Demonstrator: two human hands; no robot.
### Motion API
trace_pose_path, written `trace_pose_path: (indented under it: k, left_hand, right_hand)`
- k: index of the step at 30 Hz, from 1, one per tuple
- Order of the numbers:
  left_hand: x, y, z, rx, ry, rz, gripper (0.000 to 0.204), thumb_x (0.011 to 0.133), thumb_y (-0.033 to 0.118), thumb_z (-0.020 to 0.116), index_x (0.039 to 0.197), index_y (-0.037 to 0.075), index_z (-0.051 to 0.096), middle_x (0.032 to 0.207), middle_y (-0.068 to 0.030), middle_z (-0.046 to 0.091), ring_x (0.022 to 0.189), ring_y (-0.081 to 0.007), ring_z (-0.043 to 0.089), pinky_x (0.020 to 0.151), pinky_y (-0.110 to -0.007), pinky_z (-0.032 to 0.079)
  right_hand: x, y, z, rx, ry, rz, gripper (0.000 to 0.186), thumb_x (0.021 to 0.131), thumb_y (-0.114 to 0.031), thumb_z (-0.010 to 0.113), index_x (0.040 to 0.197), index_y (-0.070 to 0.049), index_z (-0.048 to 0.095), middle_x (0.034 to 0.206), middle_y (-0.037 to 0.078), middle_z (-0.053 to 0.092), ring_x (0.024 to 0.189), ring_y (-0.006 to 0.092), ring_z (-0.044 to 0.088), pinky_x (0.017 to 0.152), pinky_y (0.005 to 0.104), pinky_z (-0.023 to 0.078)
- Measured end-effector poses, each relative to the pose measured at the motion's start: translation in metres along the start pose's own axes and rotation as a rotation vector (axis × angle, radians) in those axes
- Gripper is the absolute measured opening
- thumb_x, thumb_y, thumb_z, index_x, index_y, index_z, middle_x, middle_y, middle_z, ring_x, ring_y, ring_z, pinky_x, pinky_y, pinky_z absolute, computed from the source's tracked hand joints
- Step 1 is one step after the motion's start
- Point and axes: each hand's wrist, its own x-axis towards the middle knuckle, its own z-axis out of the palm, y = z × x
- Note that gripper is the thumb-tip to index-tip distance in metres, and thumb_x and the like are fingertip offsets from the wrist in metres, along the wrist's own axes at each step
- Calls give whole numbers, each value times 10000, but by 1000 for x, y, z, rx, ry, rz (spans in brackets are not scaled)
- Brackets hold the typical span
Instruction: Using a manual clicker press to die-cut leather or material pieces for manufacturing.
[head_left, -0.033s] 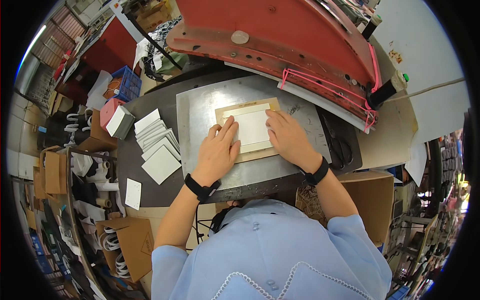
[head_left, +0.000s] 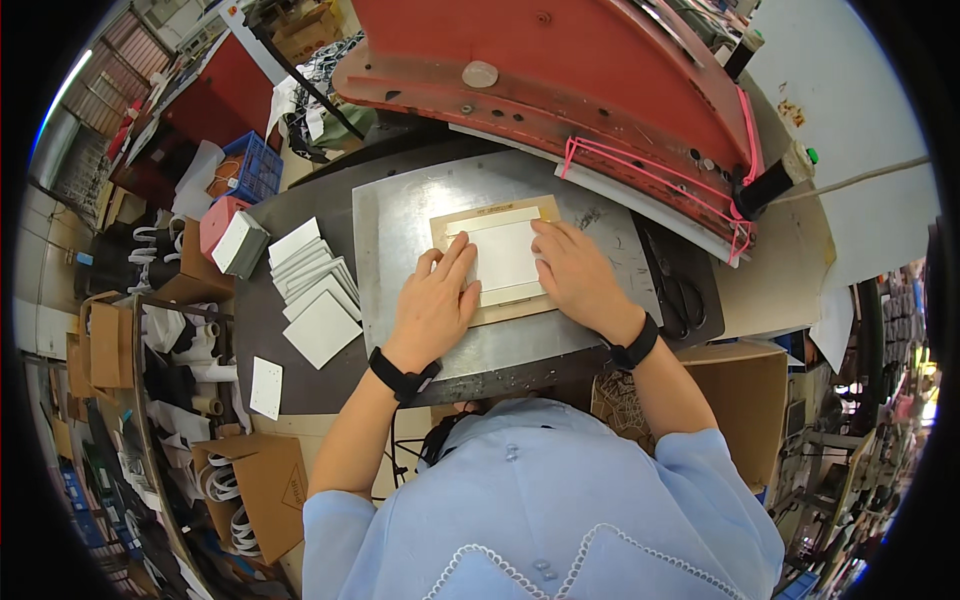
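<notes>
A white rectangular sheet lies in a tan board with a pale frame, flat on a metal plate. Along the sheet's left edge rest the fingers of my left hand, stretched out, with the thumb near its lower left corner. My right hand lies over the right edge, fingers extended and pointing up and inward. Both hands press from above, and neither is closed round anything. Left of the plate a fanned stack of white sheets sits on the dark table.
A large red machine arm with pink cord reaches over the far side of the plate. Black scissors lie at the right. One white card is near the table's left edge, below a block of pale pieces. Cardboard boxes stand lower down.
</notes>
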Motion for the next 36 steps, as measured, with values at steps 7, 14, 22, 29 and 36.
trace_pose_path:
  k: [7,14,22,29,36]
  left_hand:
    - [0,5,-2,62,-18,4,477,924,195,568,1358,6,507,1441,-122,497,1162,-401,509,960,-413,482]
    - [-2,4,3,61,19,23,480,934,181,557,1372,-5,494,1456,-147,450,1167,-398,505,969,-425,477]
    - [-17,0,-29,-174,203,-139,437,953,182,585,1342,-5,517,1431,-195,458,1216,-357,515,943,-388,488]
    - [-62,15,-72,-423,168,-220,251,949,120,595,1175,21,639,1285,-157,589,1051,-262,631,759,-293,528]
    - [-76,49,-65,-599,-120,-40,185,925,82,632,1100,35,670,1059,-116,687,863,-244,663,732,-295,515]
  right_hand:
    - [-8,10,0,62,-23,-35,274,899,-92,589,1151,15,568,1326,198,541,1218,363,503,1009,429,428]
    - [-13,4,-9,326,-72,162,273,914,-90,576,1165,16,571,1366,212,499,1237,387,492,1044,409,413]
    - [-18,1,-60,-29,292,100,329,897,-46,587,1224,-18,576,1367,175,505,1274,345,471,1035,392,412]
    - [-49,87,-183,102,1036,567,556,897,-241,730,1309,55,503,1279,153,550,1173,226,530,1006,351,411]
    - [-31,125,-168,610,859,552,394,846,-112,749,1166,5,551,1030,51,603,930,130,581,868,283,463]
